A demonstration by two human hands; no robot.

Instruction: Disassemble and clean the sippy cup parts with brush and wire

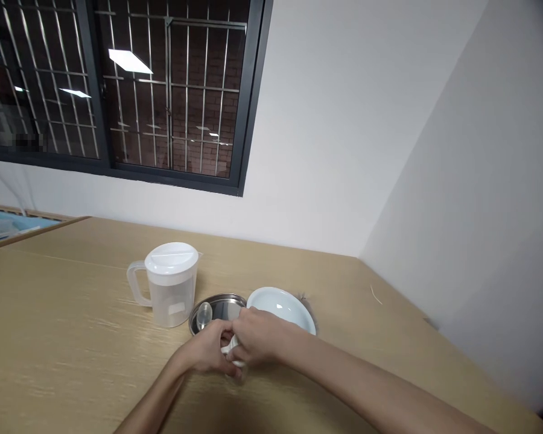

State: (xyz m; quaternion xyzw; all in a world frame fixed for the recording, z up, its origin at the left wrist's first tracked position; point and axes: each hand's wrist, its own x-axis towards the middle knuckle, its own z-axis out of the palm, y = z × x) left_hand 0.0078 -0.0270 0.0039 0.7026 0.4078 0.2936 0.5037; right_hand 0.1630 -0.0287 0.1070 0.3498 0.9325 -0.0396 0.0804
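My left hand (212, 349) and my right hand (256, 334) meet just in front of a round metal tray (226, 308). Between their closed fingers is a small white object (233, 345), mostly covered, so its kind cannot be made out. On the tray's left side rests a clear, rounded piece (204, 314), like a small cup or spoon bowl. A white bowl (271, 298) stands behind my right hand and wrist, which hide part of it. To the left of the tray is a translucent pitcher (172, 295) with a white lid and a handle.
A thin pale strand (375, 295) lies on the wooden table (81, 337) at the right. Wispy grey fibres (304, 298) show beside the bowl. White walls and a barred window (172, 90) rise behind. A blue-lined tray (22, 222) is at far left.
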